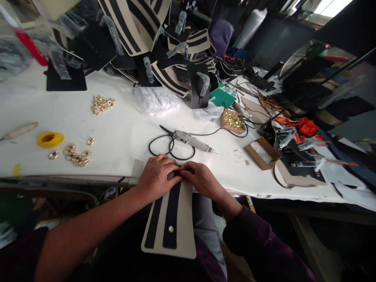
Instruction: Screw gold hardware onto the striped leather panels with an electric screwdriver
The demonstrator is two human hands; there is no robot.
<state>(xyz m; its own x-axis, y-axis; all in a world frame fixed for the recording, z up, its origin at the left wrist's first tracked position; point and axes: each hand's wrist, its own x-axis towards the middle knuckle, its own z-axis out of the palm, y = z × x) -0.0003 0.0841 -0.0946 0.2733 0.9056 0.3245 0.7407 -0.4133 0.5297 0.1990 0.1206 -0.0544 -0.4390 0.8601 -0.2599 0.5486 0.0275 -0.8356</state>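
A beige panel with black stripes [185, 223] and a gold stud near its lower end hangs over the table's front edge, above my lap. My left hand [158, 176] grips its upper end, thumb and fingers closed around it. From the other side my right hand [202, 178] pinches at the same upper end, fingertips meeting those of the left; whether a small part sits between them is hidden. Just beyond my hands lies a grey electric screwdriver [192, 141] with its black cord looped on the table.
Gold rings [76, 156], a yellow tape roll [50, 139] and a heap of gold fittings [102, 104] lie left. A box of gold pieces [232, 120] and an open cardboard box [263, 153] stand right. Striped panels [132, 27] pile up at the back.
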